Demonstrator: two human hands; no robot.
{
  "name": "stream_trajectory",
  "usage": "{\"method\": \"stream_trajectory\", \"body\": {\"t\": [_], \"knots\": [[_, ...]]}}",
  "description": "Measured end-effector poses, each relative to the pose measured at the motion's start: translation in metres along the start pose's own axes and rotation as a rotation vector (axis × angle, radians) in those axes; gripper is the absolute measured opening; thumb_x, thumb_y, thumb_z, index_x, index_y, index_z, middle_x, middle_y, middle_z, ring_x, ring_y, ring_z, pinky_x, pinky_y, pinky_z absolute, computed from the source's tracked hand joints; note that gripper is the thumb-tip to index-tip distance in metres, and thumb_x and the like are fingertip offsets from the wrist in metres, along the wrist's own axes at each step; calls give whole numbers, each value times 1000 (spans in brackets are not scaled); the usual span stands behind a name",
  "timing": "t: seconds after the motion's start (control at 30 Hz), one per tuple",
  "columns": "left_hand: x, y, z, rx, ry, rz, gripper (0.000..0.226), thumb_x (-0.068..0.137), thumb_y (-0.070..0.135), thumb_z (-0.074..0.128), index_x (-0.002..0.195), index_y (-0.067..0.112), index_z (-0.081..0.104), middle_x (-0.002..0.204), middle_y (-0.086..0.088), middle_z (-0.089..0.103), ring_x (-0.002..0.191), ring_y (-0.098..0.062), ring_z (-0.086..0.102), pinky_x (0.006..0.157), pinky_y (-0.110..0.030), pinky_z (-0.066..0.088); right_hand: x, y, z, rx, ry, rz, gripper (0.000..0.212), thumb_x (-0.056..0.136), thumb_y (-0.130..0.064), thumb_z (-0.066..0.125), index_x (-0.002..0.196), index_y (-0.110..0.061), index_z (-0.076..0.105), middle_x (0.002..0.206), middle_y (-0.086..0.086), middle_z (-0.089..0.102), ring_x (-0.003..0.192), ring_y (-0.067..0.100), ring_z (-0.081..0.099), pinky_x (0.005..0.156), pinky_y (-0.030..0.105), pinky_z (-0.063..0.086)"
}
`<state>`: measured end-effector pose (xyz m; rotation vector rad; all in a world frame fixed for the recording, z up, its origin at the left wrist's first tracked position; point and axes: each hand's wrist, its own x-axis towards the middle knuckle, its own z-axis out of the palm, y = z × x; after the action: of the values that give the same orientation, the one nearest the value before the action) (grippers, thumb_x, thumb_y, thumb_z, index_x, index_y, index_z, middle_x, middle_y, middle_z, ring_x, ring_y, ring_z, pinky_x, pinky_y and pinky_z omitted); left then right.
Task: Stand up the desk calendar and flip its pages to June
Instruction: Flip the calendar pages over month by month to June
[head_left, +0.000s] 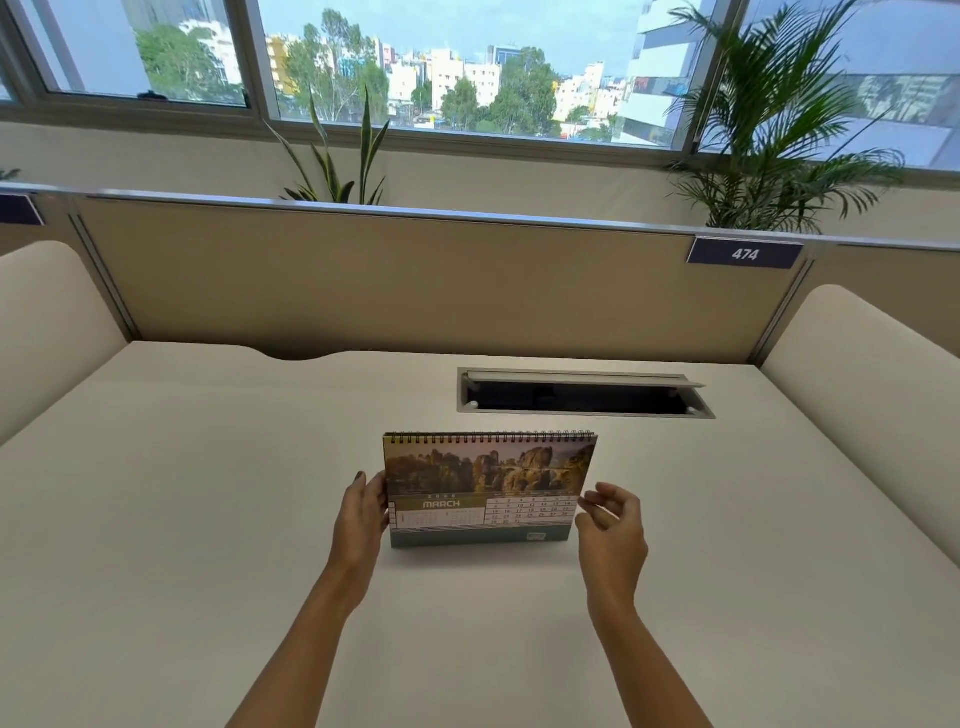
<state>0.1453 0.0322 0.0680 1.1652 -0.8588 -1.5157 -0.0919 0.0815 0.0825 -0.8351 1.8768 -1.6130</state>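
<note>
The desk calendar (488, 488) stands upright on the white desk (208, 519), spiral binding along its top. Its front page shows a rock-bridge photo and the word MARCH. My left hand (361, 514) holds the calendar's left edge, fingers wrapped round the side. My right hand (613, 525) hovers at the right edge with fingers curled and slightly apart, the fingertips at or just off the page's edge; I cannot tell whether they touch it.
A rectangular cable slot (582, 395) with its flap raised lies in the desk behind the calendar. A beige partition (415, 280) with a "474" tag (745, 253) closes the back. Cream padded side panels (857, 353) flank the desk. Plants (779, 130) stand behind the partition.
</note>
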Motion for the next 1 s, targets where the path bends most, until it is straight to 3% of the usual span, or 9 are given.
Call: {"method": "stream_trajectory", "body": {"t": [0.17, 0.37, 0.47, 0.6, 0.7, 0.8, 0.9, 1.0], "knots": [[3, -1, -2, -6, 2, -10, 58, 100, 42, 11, 145, 15, 36, 139, -4, 52, 127, -21, 47, 115, -43, 28, -2, 4, 1, -36, 15, -55, 28, 83, -5, 68, 107, -13, 56, 101, 8, 66, 90, 21, 64, 72, 19, 49], [2, -1, -3, 4, -7, -14, 57, 100, 42, 12, 144, 15, 38, 137, -3, 54, 126, -19, 48, 115, -42, 28, -3, 3, -6, -67, 63, -85, 18, 75, -17, 77, 88, -9, 67, 81, 4, 69, 74, 11, 64, 52, 5, 46], [3, -1, -4, 21, -4, -14, 58, 100, 43, 12, 143, 16, 39, 137, -3, 55, 127, -19, 48, 115, -43, 28, -1, 2, -10, -90, 53, -85, 15, 74, -16, 78, 85, -9, 70, 79, 5, 70, 71, 3, 62, 51, 3, 45], [4, -3, -5, 26, -8, -15, 60, 99, 45, 12, 141, 17, 43, 136, -9, 57, 129, -23, 47, 116, -45, 27, -2, 1, -14, -111, 70, -138, 11, 76, -14, 76, 82, -9, 69, 77, 6, 70, 71, 6, 63, 51, 1, 44], [3, -2, -3, 38, -6, 6, 59, 100, 43, 12, 136, 14, 49, 127, -11, 62, 114, -21, 56, 105, -40, 37, -3, 3, -16, -159, 53, -221, 9, 79, -17, 73, 82, -15, 65, 81, 2, 69, 77, 19, 66, 53, 11, 52], [4, -2, -3, 59, -15, -13, 59, 100, 43, 12, 135, 13, 50, 120, -9, 65, 107, -20, 59, 93, -35, 42, -6, 6, -19, -199, 41, -290, 7, 88, -26, 62, 86, -19, 61, 105, 3, 67, 92, 22, 63, 65, 32, 59], [5, -4, -5, 52, 2, -47, 60, 99, 47, 12, 135, 17, 49, 124, -9, 65, 112, -22, 60, 97, -38, 43, -5, -8, -28, 117, -164, -18, 39, 99, -35, 37, 88, -11, 65, 93, 5, 71, 80, 21, 68, 60, 27, 55], [4, -3, -8, 6, 11, -78, 54, 99, 46, 17, 119, 18, 58, 94, -8, 72, 76, -22, 71, 70, -35, 51, -3, -26, -40, 493, -466, 320, 48, 98, -39, 32, 92, -8, 67, 87, 13, 72, 83, 30, 65, 73, 39, 50]]}}
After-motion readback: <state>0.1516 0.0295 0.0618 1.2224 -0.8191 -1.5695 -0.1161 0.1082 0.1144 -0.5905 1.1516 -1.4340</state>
